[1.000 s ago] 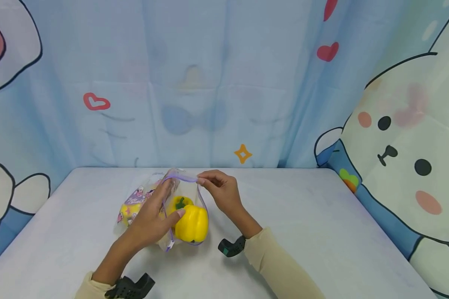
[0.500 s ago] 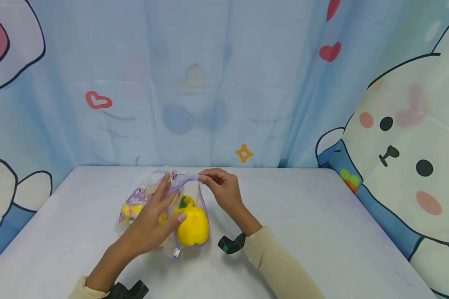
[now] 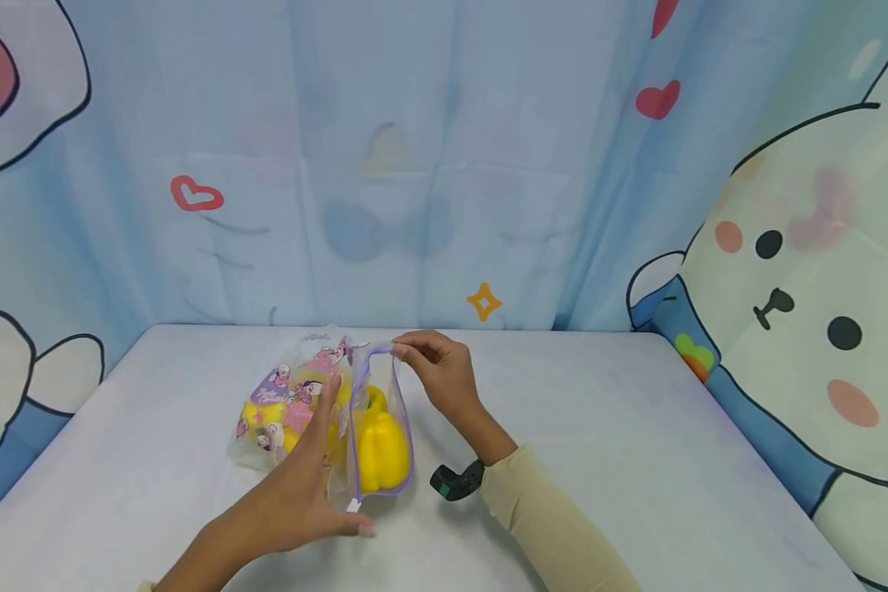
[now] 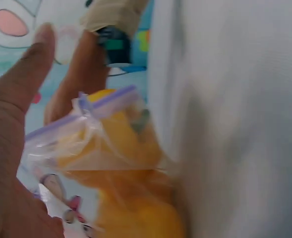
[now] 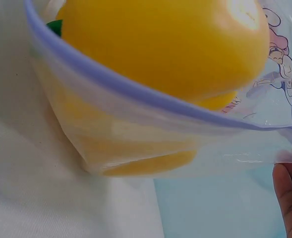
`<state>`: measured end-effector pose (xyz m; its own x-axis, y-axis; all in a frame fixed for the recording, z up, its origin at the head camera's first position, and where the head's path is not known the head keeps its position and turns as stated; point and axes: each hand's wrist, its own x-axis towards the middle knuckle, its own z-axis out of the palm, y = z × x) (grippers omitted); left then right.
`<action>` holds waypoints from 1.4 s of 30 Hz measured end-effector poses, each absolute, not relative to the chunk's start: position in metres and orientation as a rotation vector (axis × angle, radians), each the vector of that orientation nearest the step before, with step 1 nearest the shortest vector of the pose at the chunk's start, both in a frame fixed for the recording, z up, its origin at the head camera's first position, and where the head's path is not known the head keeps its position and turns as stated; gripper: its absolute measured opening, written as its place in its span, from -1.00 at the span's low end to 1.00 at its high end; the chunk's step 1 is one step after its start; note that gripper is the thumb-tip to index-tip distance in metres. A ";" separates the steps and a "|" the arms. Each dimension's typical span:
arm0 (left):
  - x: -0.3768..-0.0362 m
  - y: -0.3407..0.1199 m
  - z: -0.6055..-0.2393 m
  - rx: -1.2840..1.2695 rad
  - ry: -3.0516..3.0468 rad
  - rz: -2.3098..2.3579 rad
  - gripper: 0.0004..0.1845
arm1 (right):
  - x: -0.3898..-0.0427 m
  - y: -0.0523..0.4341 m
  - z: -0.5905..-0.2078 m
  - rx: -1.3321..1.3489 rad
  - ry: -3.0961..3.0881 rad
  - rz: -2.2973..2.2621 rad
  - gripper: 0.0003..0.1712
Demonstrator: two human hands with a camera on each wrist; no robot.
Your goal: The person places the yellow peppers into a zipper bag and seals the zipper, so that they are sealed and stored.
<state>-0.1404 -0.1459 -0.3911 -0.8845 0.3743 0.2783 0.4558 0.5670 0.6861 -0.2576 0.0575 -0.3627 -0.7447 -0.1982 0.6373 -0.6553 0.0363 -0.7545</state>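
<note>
A clear zip bag [image 3: 289, 386] with a purple seal and cartoon print lies on the table, its mouth facing right. Just inside the mouth sits a yellow bell pepper [image 3: 382, 452], with more yellow shapes showing through the printed side. My right hand [image 3: 440, 370] pinches the far corner of the mouth; in the right wrist view its fingers [image 5: 287, 193] are at the bag's edge. My left hand [image 3: 292, 497] is spread along the near left side of the bag, thumb stretched out below the white zip end [image 3: 353, 505]. Green of a stem [image 5: 55, 27] shows in the right wrist view.
A white-covered table [image 3: 636, 460] extends to both sides of the bag. Behind it hangs a light blue curtain [image 3: 414, 164] with cartoon animals. A black wrist camera [image 3: 457, 482] is strapped to the right wrist, close to the tabletop.
My left hand has come off the pepper and slid down toward me, its thumb now below the zip end. The bag's mouth looks narrower. My right hand keeps its pinch in place.
</note>
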 end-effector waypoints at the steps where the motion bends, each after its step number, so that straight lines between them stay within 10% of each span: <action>1: -0.139 -0.146 -0.395 -0.742 -2.701 -1.186 0.61 | -0.257 0.058 -0.363 0.864 -1.964 1.758 -0.85; 42: -0.156 -0.143 -0.432 -1.068 -2.435 -0.518 -0.12 | -0.265 0.076 -0.368 0.796 -1.923 1.900 -0.85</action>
<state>-0.1559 -0.1428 -0.4317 -0.6110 0.5960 0.5211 0.7564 0.6337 0.1622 -0.2648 0.0757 -0.3676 -0.7924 -0.1610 0.5884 -0.5902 -0.0410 -0.8062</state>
